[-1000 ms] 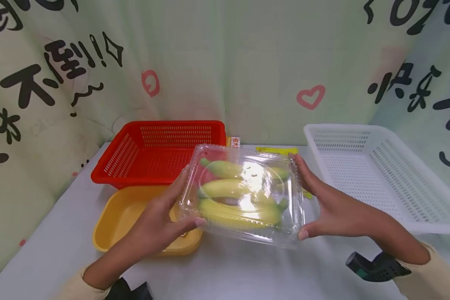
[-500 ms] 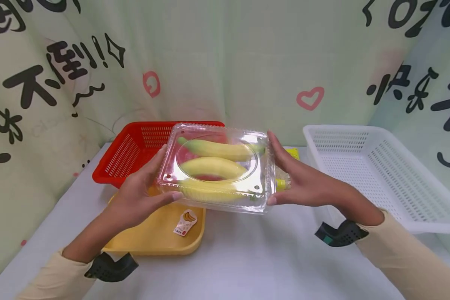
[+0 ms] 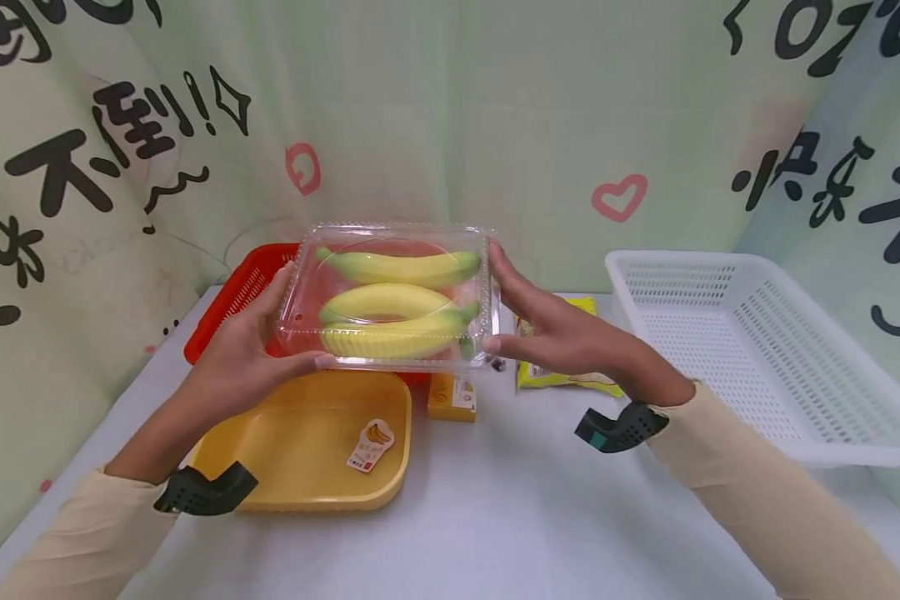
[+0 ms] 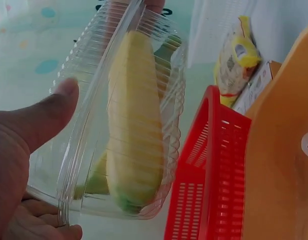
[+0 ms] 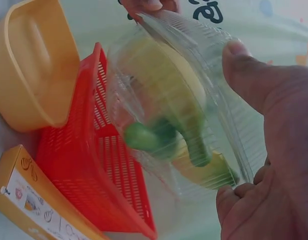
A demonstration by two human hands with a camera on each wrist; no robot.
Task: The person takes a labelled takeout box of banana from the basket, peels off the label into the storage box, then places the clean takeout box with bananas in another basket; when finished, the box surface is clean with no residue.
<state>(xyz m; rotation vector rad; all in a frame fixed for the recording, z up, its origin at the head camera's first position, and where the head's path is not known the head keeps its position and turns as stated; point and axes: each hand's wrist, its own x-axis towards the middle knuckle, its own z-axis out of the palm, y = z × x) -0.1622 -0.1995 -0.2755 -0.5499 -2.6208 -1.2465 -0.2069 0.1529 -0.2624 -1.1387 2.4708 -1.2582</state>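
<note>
A clear plastic clamshell box is held up over the red basket, its lid closed over several bananas. My left hand grips its left end, thumb on the near edge and fingers under the rim, as the left wrist view shows. At the opposite end my right hand holds the box between thumb and fingers. Through the clear wall in the right wrist view, green-tipped banana ends show. The red basket lies behind and below the box, largely hidden by it in the head view.
In front of the red basket stands a yellow basin with a banana-printed tag in it. Beside it are a small yellow carton and a yellow snack bag. A white basket stands at the right; a printed curtain hangs behind.
Both hands have carried the box of bananas left and away from me, from above the table's middle to over the red basket. The yellow basin, its tag and the carton have come into fuller view.
</note>
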